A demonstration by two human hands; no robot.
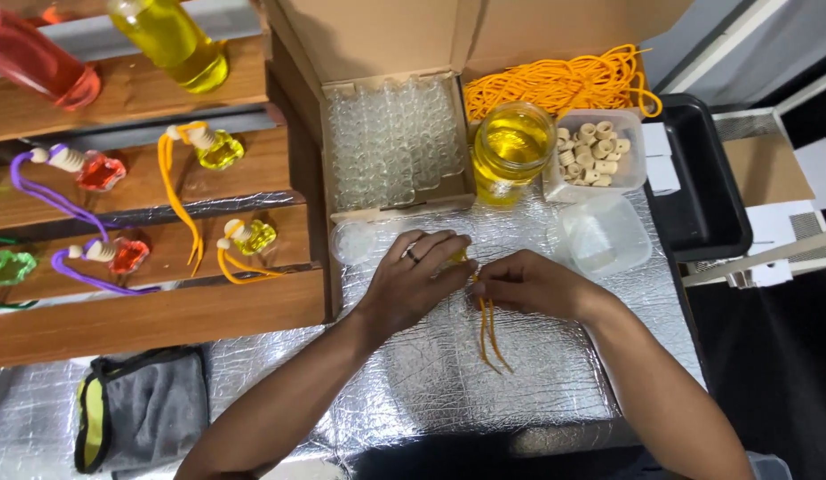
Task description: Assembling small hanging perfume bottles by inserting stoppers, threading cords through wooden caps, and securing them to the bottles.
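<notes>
Head view: hands pinch orange cord mid-mat.

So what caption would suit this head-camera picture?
Two hands, left and right, work an orange cord on a small yellow bottle.

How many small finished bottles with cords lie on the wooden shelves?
5, possibly more beyond the left edge: yellow, red, yellow, red and green.

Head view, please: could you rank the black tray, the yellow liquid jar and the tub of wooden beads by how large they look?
1. Black tray, clearly the largest.
2. and 3. Tub of wooden beads and yellow liquid jar: too alike to rank.
</notes>
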